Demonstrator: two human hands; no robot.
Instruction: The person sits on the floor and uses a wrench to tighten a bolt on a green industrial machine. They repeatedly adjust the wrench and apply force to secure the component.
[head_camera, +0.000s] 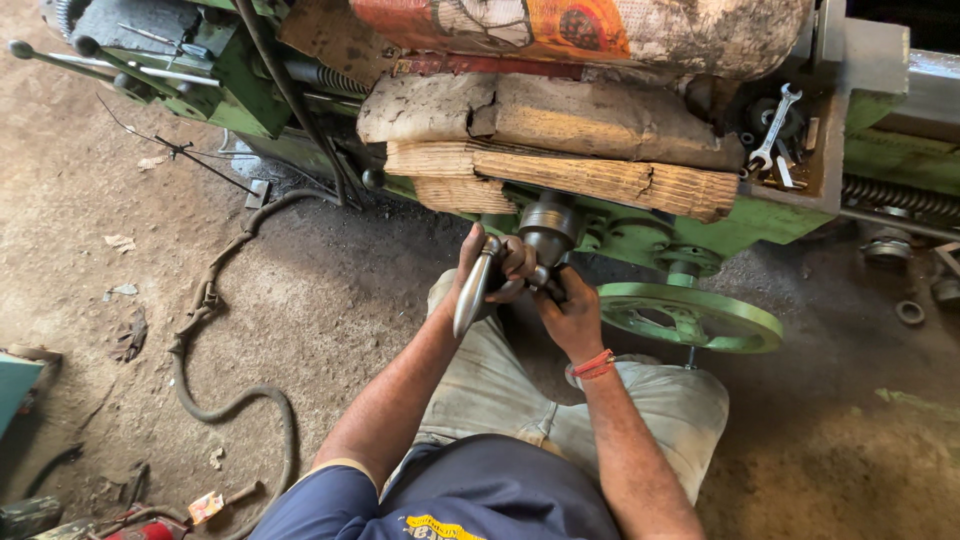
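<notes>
Both hands gripped tight: left hand (490, 262) around a steel handle (470, 295), right hand (572, 312) beneath the lathe's hub (548, 228), seemingly mid-fitting; careful alignment looked needed.

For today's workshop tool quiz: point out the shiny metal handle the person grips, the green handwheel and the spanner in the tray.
Metal handle (471, 295), head view: middle of its polished shaft.
Green handwheel (740, 322), head view: right part of its flat rim.
Spanner (775, 127), head view: middle of its shank.

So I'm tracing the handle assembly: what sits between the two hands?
In the head view, a metal hub with its handles sits between the left hand and right hand.
</notes>
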